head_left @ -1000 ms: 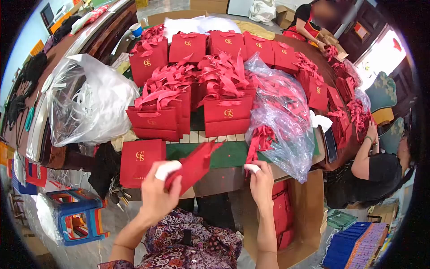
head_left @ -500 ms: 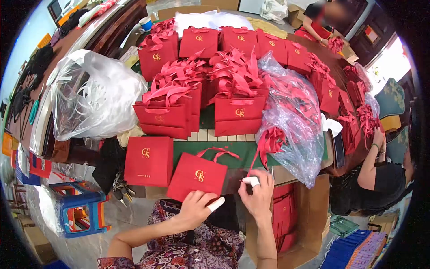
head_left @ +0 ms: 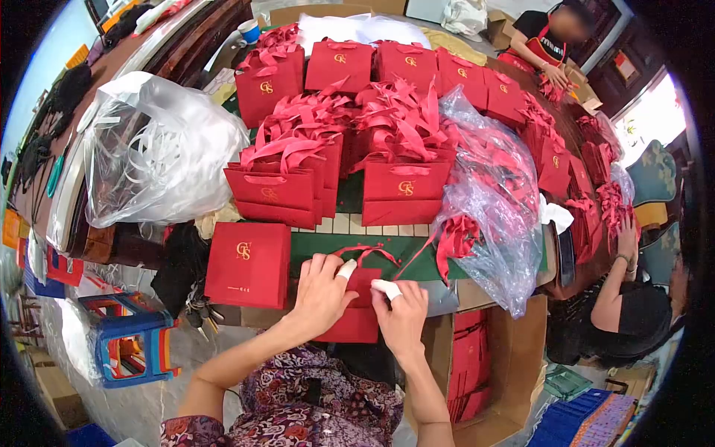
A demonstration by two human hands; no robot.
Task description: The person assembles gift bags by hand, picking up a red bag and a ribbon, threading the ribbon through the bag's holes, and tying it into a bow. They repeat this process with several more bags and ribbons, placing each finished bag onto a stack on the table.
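Note:
A red paper gift bag [head_left: 348, 328] is in front of me at the table edge, partly covered by my hands. My left hand [head_left: 322, 296] grips its upper part, a white wrap on one finger. At the bag's right upper edge, my right hand [head_left: 400, 309], also with white finger wraps, pinches a thin red ribbon [head_left: 414, 258] that runs up to a ribbon bundle [head_left: 456, 237]. The bag's ribbon handle [head_left: 366, 252] lies beyond the hands on the green mat. A second red gift bag [head_left: 248, 264] is left of my left hand.
Rows of red bags [head_left: 406, 186] with ribbon handles stand behind. Clear plastic bags lie right [head_left: 491, 201] and left [head_left: 160, 149]. An open carton [head_left: 514, 372] holds more red bags below the table. Co-workers' hands [head_left: 555, 74] are at the far right.
My left hand has moved up from the bag's lower edge to its upper part. My right hand has moved left to the bag, bringing the ribbon end. The bag's printed front is now covered or turned away.

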